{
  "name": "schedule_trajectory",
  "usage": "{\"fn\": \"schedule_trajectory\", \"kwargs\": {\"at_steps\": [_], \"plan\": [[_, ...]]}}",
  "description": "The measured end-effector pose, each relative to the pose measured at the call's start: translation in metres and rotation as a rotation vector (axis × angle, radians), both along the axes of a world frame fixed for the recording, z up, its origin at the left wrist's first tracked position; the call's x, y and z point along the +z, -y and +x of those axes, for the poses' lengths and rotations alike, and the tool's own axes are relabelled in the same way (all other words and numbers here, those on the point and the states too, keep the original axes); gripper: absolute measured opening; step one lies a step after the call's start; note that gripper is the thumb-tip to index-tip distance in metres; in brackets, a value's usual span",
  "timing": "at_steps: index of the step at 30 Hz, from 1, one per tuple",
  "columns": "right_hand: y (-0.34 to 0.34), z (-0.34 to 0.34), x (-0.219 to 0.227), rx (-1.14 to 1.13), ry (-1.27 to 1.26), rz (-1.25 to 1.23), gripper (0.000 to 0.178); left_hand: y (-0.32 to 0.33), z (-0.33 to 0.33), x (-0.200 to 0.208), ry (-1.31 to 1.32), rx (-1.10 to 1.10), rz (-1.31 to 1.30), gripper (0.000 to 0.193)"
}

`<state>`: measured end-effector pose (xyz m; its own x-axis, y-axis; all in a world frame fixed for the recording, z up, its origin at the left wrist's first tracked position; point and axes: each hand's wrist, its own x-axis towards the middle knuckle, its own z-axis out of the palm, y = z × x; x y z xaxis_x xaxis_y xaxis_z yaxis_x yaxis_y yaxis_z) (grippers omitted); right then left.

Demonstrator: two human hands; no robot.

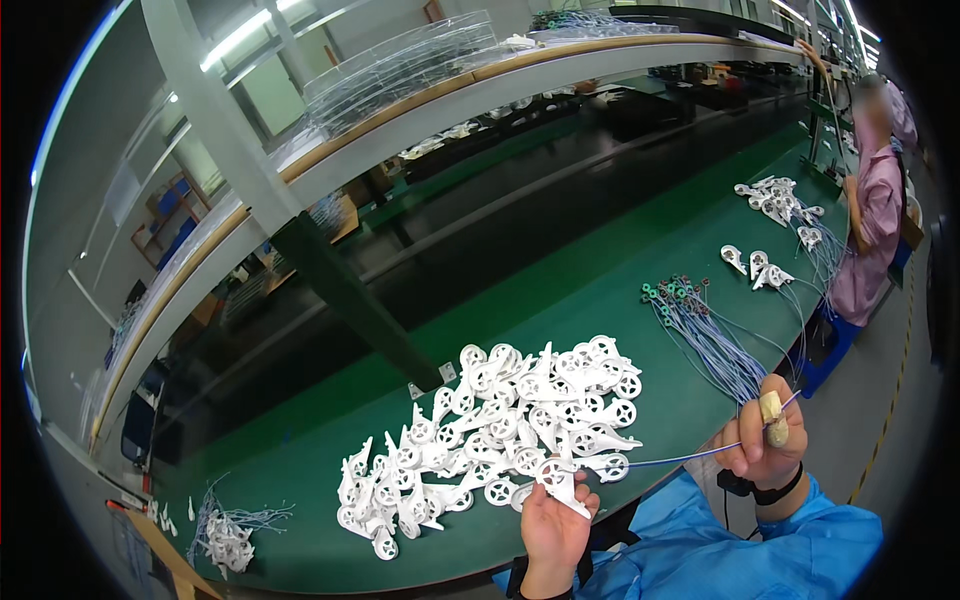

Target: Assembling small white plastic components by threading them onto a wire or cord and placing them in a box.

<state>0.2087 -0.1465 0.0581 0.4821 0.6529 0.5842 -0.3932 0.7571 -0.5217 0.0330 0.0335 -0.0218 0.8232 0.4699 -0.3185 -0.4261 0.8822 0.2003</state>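
Observation:
My left hand (555, 530), palm up at the table's near edge, is closed on a white plastic part (563, 486) with a round spoked wheel end and a pointed tail. My right hand (757, 452) pinches a thin blue-and-white cable (690, 457). Yellowish covers (773, 418) wrap two of its fingertips. From my right hand the cable stretches left toward the part in my left hand; whether it is joined there, I cannot tell. Just beyond my left hand spreads a big heap of similar white parts (490, 420).
A bundle of grey-blue cables (710, 335) with green and red ends lies on the green table (300, 540). Farther right are white parts with cables (775, 200), near a person in pink (878, 220). A dark post (350, 300) supports a shelf (400, 125). Another tangled pile (230, 540) sits left.

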Motion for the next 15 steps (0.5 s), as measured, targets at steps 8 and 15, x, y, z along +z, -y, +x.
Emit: {"fn": "schedule_trajectory", "kwargs": {"at_steps": [8,15], "plan": [[0.003,0.005,-0.006,-0.019,-0.012,-0.042,0.019,0.007,0.011,0.009,-0.061,0.035,0.12,0.033],[0.008,0.01,-0.017,0.019,-0.063,-0.066,0.015,0.013,0.016,0.011,-0.092,0.043,0.133,0.038]]}}
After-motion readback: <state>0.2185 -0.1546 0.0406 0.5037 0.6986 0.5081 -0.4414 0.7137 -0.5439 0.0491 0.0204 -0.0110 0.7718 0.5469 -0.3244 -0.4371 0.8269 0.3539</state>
